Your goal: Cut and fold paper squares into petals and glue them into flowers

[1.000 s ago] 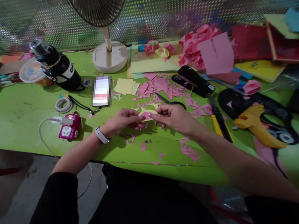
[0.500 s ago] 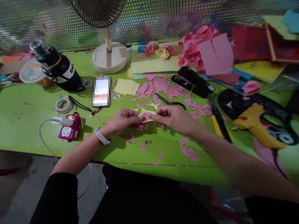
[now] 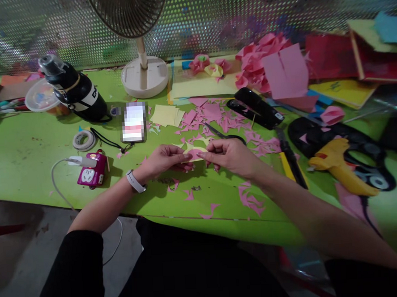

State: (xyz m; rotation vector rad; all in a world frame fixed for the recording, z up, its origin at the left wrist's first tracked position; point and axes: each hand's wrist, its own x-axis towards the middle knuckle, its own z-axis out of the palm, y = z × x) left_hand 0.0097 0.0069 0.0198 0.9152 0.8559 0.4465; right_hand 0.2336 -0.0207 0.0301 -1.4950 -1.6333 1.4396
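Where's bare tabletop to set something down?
Largest: left end of the green table, bordered by plastic tub, tape roll and magenta adapter. Smaller: between right hand and front edge, among pink scraps. Crowded: beyond that hand, with scissors and stapler; and around yellow glue gun.

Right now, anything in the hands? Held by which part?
Yes, a small piece of pink and yellow paper. The left hand pinches its left end, the right hand its right end, thumbs on the camera-facing side.
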